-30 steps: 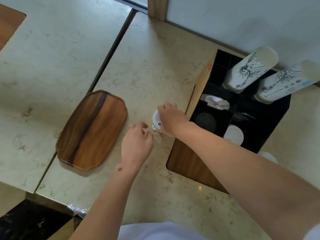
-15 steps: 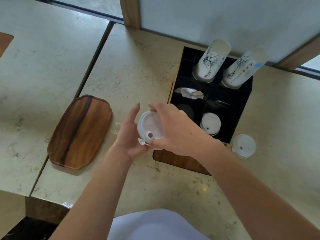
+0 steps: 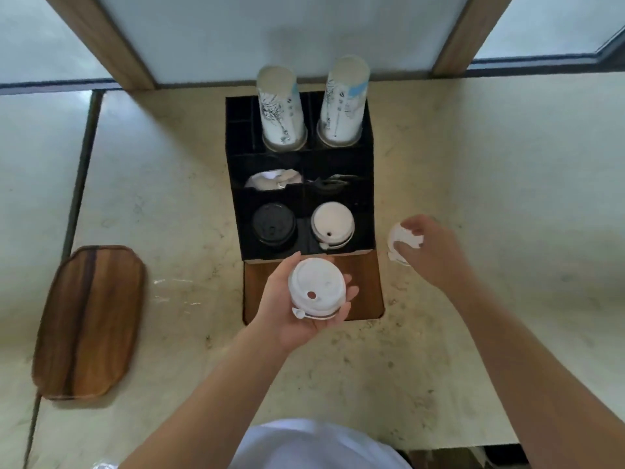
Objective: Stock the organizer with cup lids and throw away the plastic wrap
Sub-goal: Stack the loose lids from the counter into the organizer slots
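My left hand [image 3: 297,313] is palm up in front of the organizer and holds a small stack of white cup lids [image 3: 317,287]. To the right of the organizer, my right hand [image 3: 427,250] closes its fingers around more white lids [image 3: 399,240] lying on the counter. The black organizer [image 3: 368,184] has a wooden front. Its front right compartment holds white lids [image 3: 332,223], its front left one black lids [image 3: 273,225]. Clear plastic wrap [image 3: 176,292] lies flat on the counter left of the organizer.
Two stacks of upside-down paper cups [image 3: 280,113] stand in the organizer's back compartments. Crumpled paper [image 3: 272,179] fills a middle one. A wooden tray [image 3: 89,319] lies at the left. A wall with wooden posts is behind the organizer.
My left hand took over the lid stack and moved in front of the organizer. My right hand let go and reached right to the lids on the counter. The view shifted right.
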A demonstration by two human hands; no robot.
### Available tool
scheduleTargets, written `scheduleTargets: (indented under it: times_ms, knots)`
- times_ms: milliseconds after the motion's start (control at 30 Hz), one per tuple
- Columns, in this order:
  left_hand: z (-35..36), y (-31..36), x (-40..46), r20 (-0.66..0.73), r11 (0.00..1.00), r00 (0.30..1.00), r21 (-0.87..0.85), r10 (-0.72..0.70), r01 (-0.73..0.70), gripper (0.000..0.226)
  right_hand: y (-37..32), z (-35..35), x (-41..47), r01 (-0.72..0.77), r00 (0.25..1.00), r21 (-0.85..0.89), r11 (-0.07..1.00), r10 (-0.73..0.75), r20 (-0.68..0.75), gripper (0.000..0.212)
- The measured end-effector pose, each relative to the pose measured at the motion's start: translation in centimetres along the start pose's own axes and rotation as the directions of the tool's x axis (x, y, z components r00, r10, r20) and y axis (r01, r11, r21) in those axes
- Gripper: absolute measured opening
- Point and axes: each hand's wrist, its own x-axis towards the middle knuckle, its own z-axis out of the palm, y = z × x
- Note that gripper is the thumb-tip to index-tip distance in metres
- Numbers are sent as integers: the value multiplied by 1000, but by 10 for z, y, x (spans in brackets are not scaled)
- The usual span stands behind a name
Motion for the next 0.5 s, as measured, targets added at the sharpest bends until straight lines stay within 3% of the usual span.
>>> scheduleTargets:
  times_ms: [133, 233, 500]
  knots:
    - [17, -11, 14, -31, 998, 999, 48, -28, 29, 55, 43, 2, 21, -46, 998, -227, 973, 54, 33, 79]
    - [24, -17, 25, -63, 997, 998, 65, -32, 36, 55, 53, 11, 27, -38, 997, -301, 953, 58, 58, 99]
    - [44, -36, 41, -116, 993, 993, 105, -33, 45, 61, 73, 22, 30, -8, 999, -257, 966, 22, 50, 97]
